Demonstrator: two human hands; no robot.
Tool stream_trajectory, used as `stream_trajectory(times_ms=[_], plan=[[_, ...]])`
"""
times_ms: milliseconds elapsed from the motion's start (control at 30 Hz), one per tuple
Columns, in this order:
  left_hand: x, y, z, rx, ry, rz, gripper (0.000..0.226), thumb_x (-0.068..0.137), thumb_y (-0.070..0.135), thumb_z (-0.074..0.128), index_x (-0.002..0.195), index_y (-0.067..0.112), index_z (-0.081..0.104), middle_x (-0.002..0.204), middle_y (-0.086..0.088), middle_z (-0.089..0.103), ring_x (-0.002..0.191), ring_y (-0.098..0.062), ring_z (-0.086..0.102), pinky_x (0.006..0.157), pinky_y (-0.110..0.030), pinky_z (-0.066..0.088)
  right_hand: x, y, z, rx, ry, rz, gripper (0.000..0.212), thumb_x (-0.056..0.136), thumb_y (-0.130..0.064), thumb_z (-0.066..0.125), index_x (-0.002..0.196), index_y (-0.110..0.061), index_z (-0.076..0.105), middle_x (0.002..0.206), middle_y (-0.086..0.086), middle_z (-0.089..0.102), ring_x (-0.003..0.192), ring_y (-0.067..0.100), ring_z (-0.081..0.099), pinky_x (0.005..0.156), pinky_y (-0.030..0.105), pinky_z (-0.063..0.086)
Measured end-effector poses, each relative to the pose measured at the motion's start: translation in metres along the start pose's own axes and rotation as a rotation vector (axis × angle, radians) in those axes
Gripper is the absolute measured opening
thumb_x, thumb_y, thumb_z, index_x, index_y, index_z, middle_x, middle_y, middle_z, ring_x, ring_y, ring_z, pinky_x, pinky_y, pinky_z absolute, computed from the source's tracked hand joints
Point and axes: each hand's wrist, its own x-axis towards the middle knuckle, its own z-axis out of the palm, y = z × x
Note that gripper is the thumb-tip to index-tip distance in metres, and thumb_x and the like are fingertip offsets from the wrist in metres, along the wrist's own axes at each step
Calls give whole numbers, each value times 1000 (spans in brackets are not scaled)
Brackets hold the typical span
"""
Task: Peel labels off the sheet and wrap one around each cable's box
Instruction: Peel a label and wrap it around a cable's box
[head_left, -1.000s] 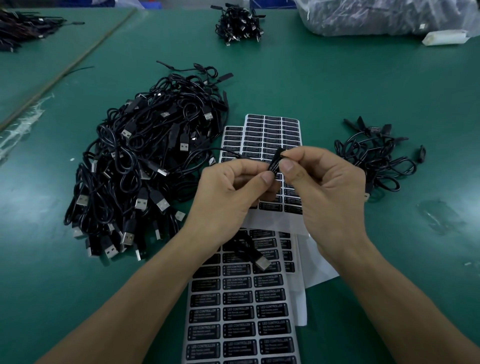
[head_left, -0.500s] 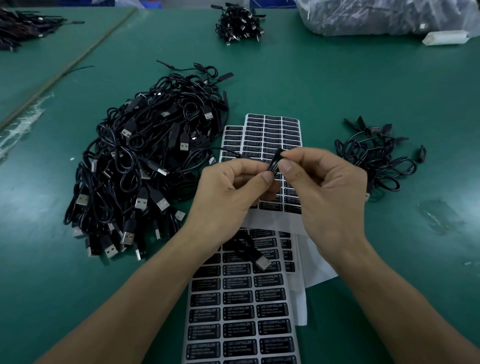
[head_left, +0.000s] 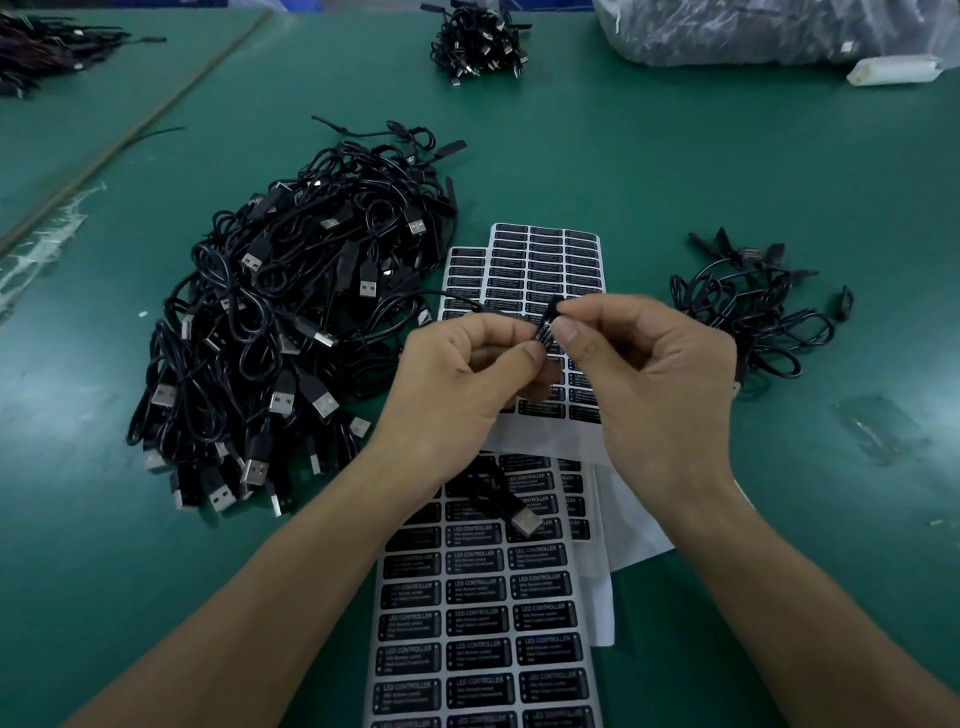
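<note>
Since the earlier frame, neither hand has moved appreciably. Right of the large cable pile (head_left: 291, 353), the left hand (head_left: 457, 384) and right hand (head_left: 660, 384) both pinch the cable's box (head_left: 546, 325), apparently with a label on it, above the label sheets (head_left: 483, 623). A smaller cable pile (head_left: 748, 312) lies at far right.

The green table (head_left: 675, 156) carries a big heap (head_left: 291, 343) of black USB cables on the left and a small heap (head_left: 753, 312) on the right, well apart. Between them lie overlapping label sheets: a near sheet (head_left: 467, 623) running toward the person and a far sheet (head_left: 540, 260) just beside the big heap. Toward the far edge sit a tight cable bundle (head_left: 480, 41), a plastic bag (head_left: 753, 31) and, near it, a white packet (head_left: 893, 70). Clear film (head_left: 47, 244) lies at the left.
</note>
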Motion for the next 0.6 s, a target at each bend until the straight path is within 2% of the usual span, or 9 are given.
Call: stream_trajectory(times_ms=[200,400,600], plan=[[0,1,1,34,-12,15,20,96,1,61,81,12,69,65,2,70,60,-5,65,60,-12,50,-1,0,-1,-83,13,-35,20,86,-8,76,93,-27,74,81,-14,74,77,4,70,72,15,53],[1,0,0,43,5,12,21,95,4,62,79,15,69,61,4,67,56,-5,58,59,-16,51,-2,1,0,-106,8,-55,18,87,-6,75,96,-21,74,89,-9,74,81,6,69,74,16,51],[1,0,0,52,8,20,20,95,4,63,79,14,70,60,5,67,56,-5,57,58,-17,51,-3,2,0,-99,-4,-57,21,89,-6,73,95,-26,72,90,-8,72,82,7,67,73,18,50]])
